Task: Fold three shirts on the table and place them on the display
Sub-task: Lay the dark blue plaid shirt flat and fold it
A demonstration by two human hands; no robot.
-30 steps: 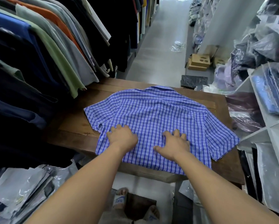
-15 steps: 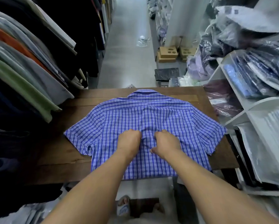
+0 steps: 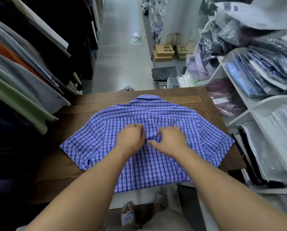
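I reckon I'm on the first shirt, squaring it up before any fold. The blue checked shirt (image 3: 156,117) lies back-up in the middle of the frame on the wooden table (image 3: 59,164), with its collar toward the far edge and its hem hanging over the near one. My left hand (image 3: 131,139) and right hand (image 3: 171,140) sit side by side at its centre, fingers curled, pinching a small ridge of cloth. Next I should flatten that ridge, then bring one sleeve side inward.

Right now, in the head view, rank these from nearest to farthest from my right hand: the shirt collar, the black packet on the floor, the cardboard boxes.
1. Collar of the shirt, just ahead of the right hand.
2. Black packet, on the floor beyond the table.
3. Cardboard boxes, farther down the aisle.
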